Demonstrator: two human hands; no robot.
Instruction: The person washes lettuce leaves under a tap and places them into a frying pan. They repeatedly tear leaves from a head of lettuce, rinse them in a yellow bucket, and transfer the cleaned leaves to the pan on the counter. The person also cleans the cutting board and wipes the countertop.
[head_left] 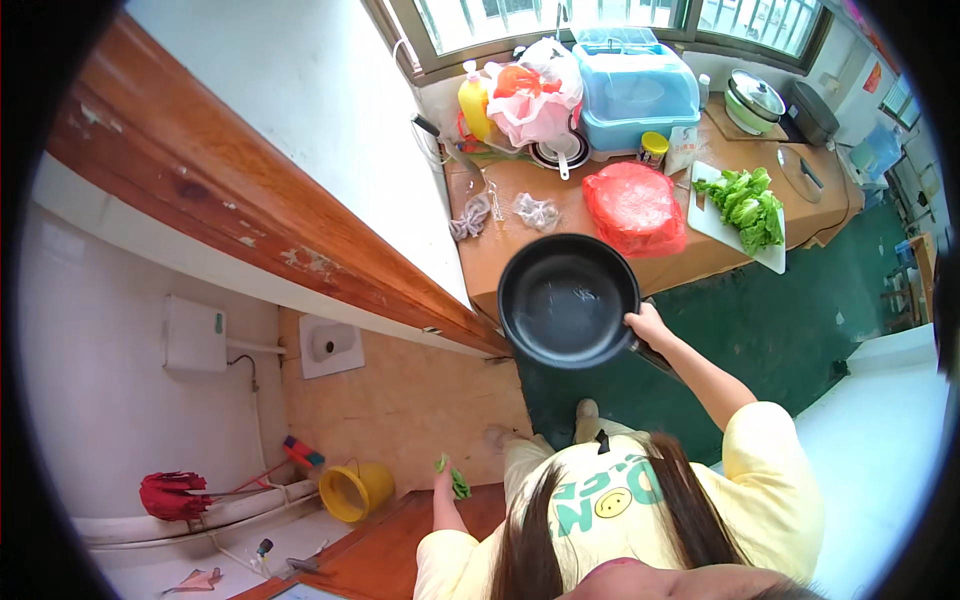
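My right hand (648, 325) is closed round the handle of a black frying pan (565, 305), which is held up in front of the counter's near edge. The inside of the pan faces up and shows a few light marks or reflections. Low on the left, my left hand (443, 480) is closed on a small green leaf (460, 485), partly hidden by the fingers. On the counter, a white cutting board (710, 222) bears a heap of green lettuce (748, 208).
On the brown counter (515, 180) stand a red plastic bag (634, 208), a light blue lidded box (640, 100), a yellow bottle (474, 100) and a green pot (750, 105). A wooden door frame (250, 190) borders the left. Beyond it are a yellow bucket (357, 490) and a squat toilet (331, 348).
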